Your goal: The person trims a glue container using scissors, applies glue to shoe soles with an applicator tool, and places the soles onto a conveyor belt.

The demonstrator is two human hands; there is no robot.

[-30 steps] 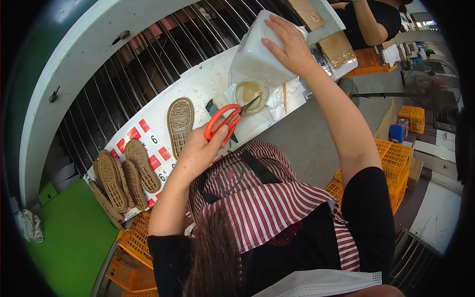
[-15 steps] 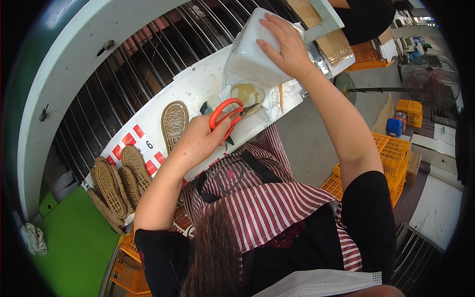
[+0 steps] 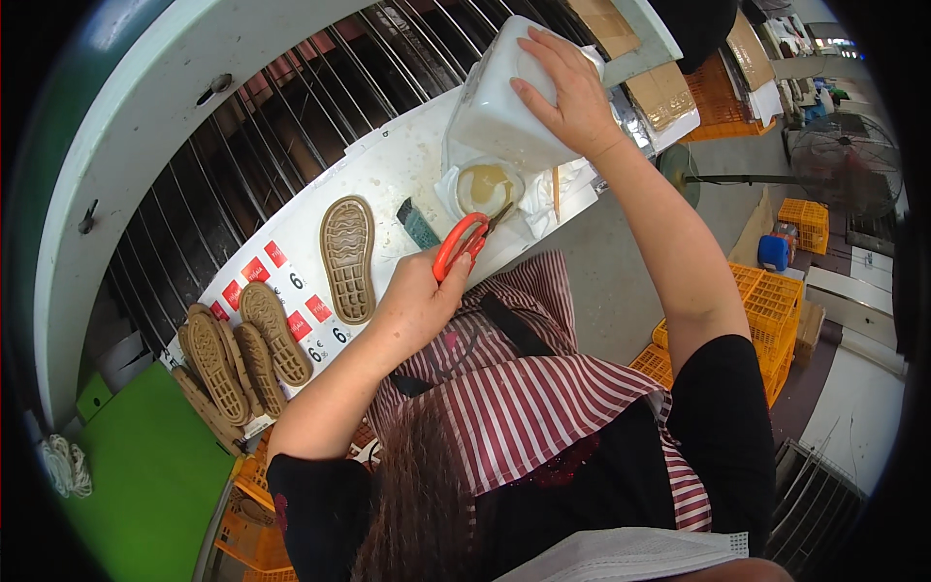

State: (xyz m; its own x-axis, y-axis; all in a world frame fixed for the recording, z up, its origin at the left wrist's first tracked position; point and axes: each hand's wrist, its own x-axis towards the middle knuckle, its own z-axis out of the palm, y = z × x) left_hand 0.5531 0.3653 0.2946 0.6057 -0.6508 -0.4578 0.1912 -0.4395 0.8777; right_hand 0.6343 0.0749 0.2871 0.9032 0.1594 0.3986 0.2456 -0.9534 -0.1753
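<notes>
My left hand (image 3: 417, 306) is closed around red-handled scissors (image 3: 460, 242). Their dark blades point toward a round bowl (image 3: 488, 187) of yellowish liquid. My right hand (image 3: 572, 92) grips the upper end of a translucent white plastic container (image 3: 506, 107), fingers spread over it. The container is tilted, its lower end by the bowl; its mouth is hard to make out. Between the bowl and a tan shoe sole (image 3: 347, 257) lies a teal brush (image 3: 417, 225). The sole rests flat on the white bench top (image 3: 383, 160).
More tan soles (image 3: 213, 369) stand bunched at the bench's left end. Crumpled white tissue (image 3: 535, 209) and a thin wooden stick (image 3: 556, 191) are right of the bowl. Metal rollers (image 3: 233, 179) run behind the bench. Orange crates (image 3: 766, 310) and a fan (image 3: 842, 160) are at right.
My left hand has moved slightly right and down with the scissors, which now leave the teal brush in plain sight. My right hand and the container have barely shifted.
</notes>
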